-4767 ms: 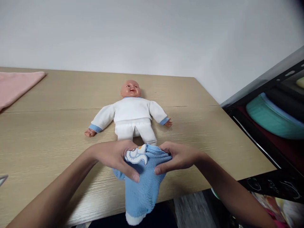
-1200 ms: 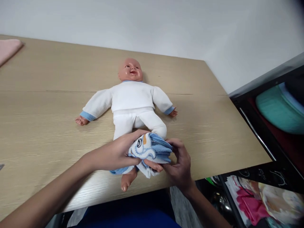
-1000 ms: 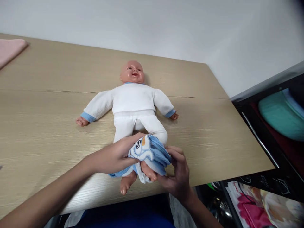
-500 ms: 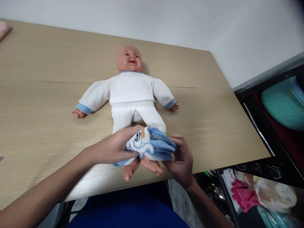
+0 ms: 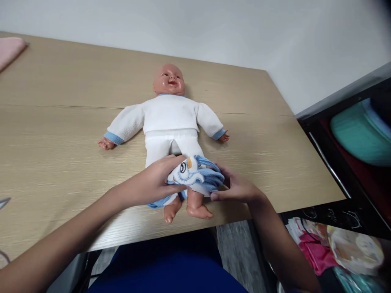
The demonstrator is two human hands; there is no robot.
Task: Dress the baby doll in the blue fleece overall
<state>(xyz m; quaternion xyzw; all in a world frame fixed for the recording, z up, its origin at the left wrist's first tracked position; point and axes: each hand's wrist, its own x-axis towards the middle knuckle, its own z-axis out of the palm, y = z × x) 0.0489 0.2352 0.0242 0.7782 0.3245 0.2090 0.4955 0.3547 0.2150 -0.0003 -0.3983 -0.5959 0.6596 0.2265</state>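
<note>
A baby doll (image 5: 171,112) lies on its back, its head away from me, in a white top with blue cuffs and white trousers (image 5: 157,148). Bunched blue-and-white cloth (image 5: 198,175) with an embroidered eye surrounds one lower leg; it looks like the trouser leg's end. My left hand (image 5: 160,177) grips its left side, thumb below and fingers on top. On the other side my right hand (image 5: 233,185) pinches the blue folds. Both doll feet (image 5: 200,207) are bare and stick out below the cloth. A blue edge (image 5: 160,202) shows at the other leg.
The doll rests on a pale wooden table (image 5: 76,134) against a white wall. Pink cloth (image 5: 10,51) lies at the far left corner. Right of the table are a dark shelf with a teal basin (image 5: 360,132) and an open drawer-like space holding a pink item (image 5: 317,250).
The bunched cloth has moved slightly up the leg, and more of the foot and ankle shows. My right hand has turned, its thumb now in view. The camera view has shifted a little.
</note>
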